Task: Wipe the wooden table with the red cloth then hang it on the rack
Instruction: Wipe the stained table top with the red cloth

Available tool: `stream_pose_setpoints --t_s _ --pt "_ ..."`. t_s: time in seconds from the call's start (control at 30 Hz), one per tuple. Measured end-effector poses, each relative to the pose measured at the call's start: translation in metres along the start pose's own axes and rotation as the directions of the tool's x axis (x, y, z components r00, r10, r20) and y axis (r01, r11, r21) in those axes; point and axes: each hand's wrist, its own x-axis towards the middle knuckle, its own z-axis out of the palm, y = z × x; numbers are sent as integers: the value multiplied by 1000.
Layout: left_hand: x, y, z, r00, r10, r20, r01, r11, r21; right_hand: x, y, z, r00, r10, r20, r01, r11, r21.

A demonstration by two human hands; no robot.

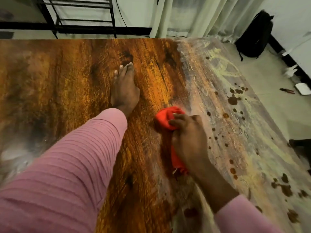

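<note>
Gripping the bunched red cloth (165, 118) in the curled right hand (190, 140) on the streaky brown wooden table (67, 78), left hand (124, 88) lying flat, fingers pressed together

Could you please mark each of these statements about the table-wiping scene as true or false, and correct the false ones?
1. The right hand grips the bunched red cloth on the wooden table. True.
2. The left hand holds a second cloth. False: it lies flat and open on the tabletop, holding nothing.
3. The table's right part is hazy, with dark droplets. True.
4. The red cloth already hangs on the black rack. False: it is on the table, in the right hand.
5. A dark backpack stands on the floor by the wall. True.
6. Both sleeves are blue. False: the sleeves are pink.
</note>
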Motion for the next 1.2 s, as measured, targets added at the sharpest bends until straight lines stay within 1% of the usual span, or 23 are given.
stream_pose_setpoints --t_s 0.03,0.07,0.13,0.2,0.27,0.37,0.43,0.47,0.5,0.53,0.57,0.63,0.67,0.73,0.8,0.83,0.93,0.97,1.0,1.03,1.07,1.13,1.2 --pt "-5 2 -3 1000 -7 -4 7 1000 -2 9 10 -3 993 111 -43 -111 994 -14" --pt "-11 4 -6 1000 -4 -8 4 1000 4 15 15 -4 982 170 -85 -172 985 -28" --pt "-30 5 -15 1000 -13 -6 13 1000 28 23 13 -2 971 201 -129 -206 978 -34" --pt "-65 3 -27 998 -67 15 66 996 59 15 3 -2 969 211 -130 -213 977 2" --pt "-106 0 -41 994 -94 59 87 991 104 -3 -11 -1 984 139 -107 -131 988 78" --pt "-161 -8 -57 988 -131 87 112 975 193 -46 -30 5 996 -84 -12 85 976 202" --pt "-189 -9 -61 985 -152 79 129 962 240 -68 -25 4 974 -224 46 210 954 213" --pt "-199 -9 -61 984 -154 85 127 956 263 -70 -16 3 969 -240 60 224 954 200" --pt "-207 -8 -61 982 -155 105 119 950 290 -69 -4 -1 978 -201 63 188 967 175" --pt "-213 -8 -60 979 -156 133 106 942 319 -64 7 -7 992 -115 49 108 986 130" --pt "-216 -8 -59 974 -157 163 93 934 344 -58 18 -13 1000 -1 19 0 997 76" --pt "-215 -8 -57 968 -165 190 85 925 370 -49 32 -22 981 188 -44 -187 982 20" --pt "-214 -8 -56 968 -163 192 81 922 378 -48 32 -23 971 229 -68 -228 973 19" --pt "-213 -7 -56 968 -156 194 70 917 393 -56 16 -22 969 233 -82 -231 973 29" --pt "-213 -5 -55 966 -163 203 68 910 408 -77 -8 -15 986 167 -20 -165 983 75" --pt "-214 -5 -56 963 -166 212 66 909 412 -94 -21 -12 995 97 23 -99 989 108" --pt "-213 -8 -58 957 -168 239 55 907 418 -140 -36 -11 971 -205 120 187 972 144" --pt "-213 -8 -59 958 -157 238 45 907 419 -144 -28 -14 959 -252 131 236 963 130" --pt "-213 -8 -60 961 -150 232 42 908 416 -143 -17 -18 958 -250 138 239 966 97" --pt "-214 -8 -61 963 -148 226 43 909 414 -137 -4 -23 972 -191 136 185 981 55" --pt "-214 -8 -61 963 -147 227 41 909 415 -129 9 -27 990 -88 107 86 996 17" --pt "-216 -5 -61 962 -144 233 36 909 416 -114 30 -35 993 113 28 -112 994 -17" --pt "-215 -4 -61 960 -147 236 40 912 408 -111 31 -34 982 186 -28 -186 982 -10"
